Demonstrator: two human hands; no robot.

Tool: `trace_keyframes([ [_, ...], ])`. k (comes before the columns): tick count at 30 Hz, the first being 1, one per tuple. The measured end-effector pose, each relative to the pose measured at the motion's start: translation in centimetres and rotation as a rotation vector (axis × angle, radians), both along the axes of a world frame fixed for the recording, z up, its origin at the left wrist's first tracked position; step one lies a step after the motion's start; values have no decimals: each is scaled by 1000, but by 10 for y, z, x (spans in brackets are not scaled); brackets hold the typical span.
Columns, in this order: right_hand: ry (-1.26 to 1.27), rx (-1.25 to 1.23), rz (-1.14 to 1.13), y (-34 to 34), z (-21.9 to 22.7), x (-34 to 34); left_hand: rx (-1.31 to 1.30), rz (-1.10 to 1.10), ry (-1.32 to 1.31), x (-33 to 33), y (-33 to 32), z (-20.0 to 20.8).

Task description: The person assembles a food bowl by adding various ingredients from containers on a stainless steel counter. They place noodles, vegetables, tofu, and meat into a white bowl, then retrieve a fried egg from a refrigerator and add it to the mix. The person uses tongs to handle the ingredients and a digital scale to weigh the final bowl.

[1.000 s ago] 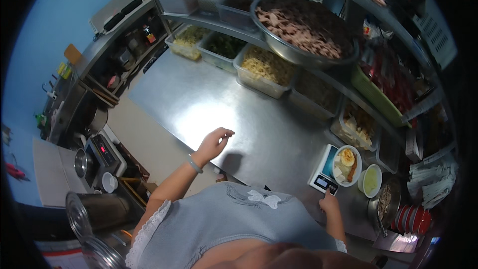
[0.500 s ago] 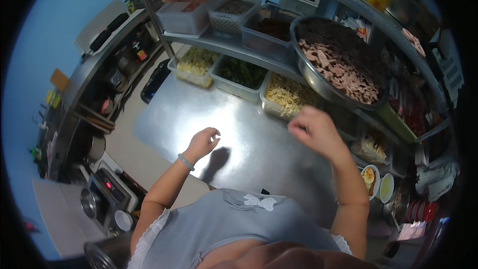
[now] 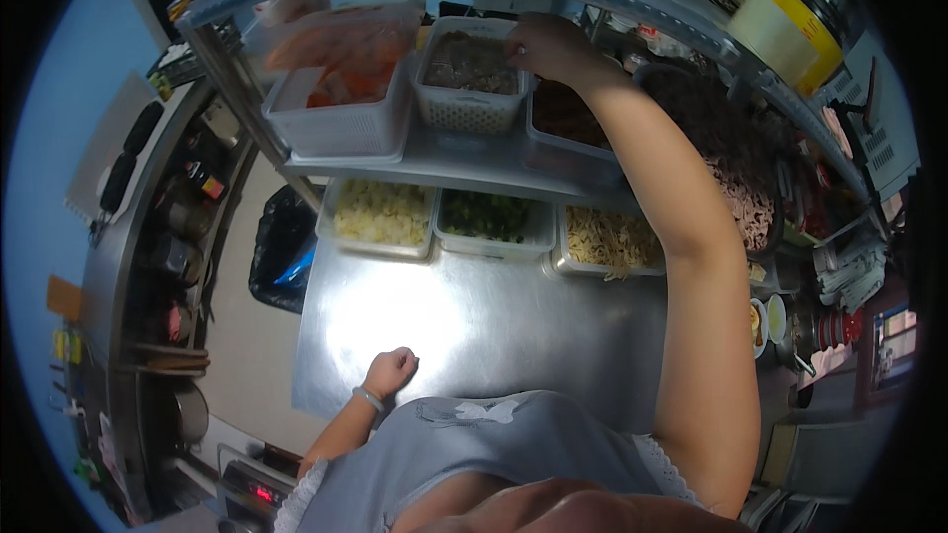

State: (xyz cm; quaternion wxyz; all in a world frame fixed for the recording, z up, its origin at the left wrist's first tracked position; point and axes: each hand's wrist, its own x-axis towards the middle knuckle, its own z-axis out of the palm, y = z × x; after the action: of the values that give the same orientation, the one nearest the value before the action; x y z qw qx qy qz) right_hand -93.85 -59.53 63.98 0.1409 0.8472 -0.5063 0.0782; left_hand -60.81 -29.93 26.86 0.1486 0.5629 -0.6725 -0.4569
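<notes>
My right hand (image 3: pixel 555 47) reaches far forward to the upper shelf. Its curled fingers are at the right rim of a white perforated basket (image 3: pixel 471 114), which holds greyish shredded food (image 3: pixel 464 61); whether they grip the rim or some of the food cannot be made out. Low on the near left of the steel table (image 3: pixel 494 336), my left hand (image 3: pixel 393 371) is closed in a loose fist with nothing visible in it. A pale bracelet (image 3: pixel 368 399) circles that wrist.
White tubs of orange food (image 3: pixel 336 128) stand left of the basket, a dark-filled tub (image 3: pixel 568 118) right. Below are containers of pale diced food (image 3: pixel 380 215), dark greens (image 3: pixel 489 217) and yellowish strips (image 3: pixel 609 237). A large bowl of sliced meat (image 3: pixel 748 207) sits behind my right arm.
My right hand has risen from above the table to the basket on the upper shelf. The left hand has drawn back toward my body and closed. The view has shifted.
</notes>
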Motion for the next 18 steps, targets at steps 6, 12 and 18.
trace_keyframes([
  [6,279,225,41,-60,-18,28,61,66,141,7,1,-6],
  [12,410,222,81,-67,-27,36,126,58,137,7,-4,10],
  [18,291,208,9,-79,-27,22,119,54,111,7,-6,9],
])
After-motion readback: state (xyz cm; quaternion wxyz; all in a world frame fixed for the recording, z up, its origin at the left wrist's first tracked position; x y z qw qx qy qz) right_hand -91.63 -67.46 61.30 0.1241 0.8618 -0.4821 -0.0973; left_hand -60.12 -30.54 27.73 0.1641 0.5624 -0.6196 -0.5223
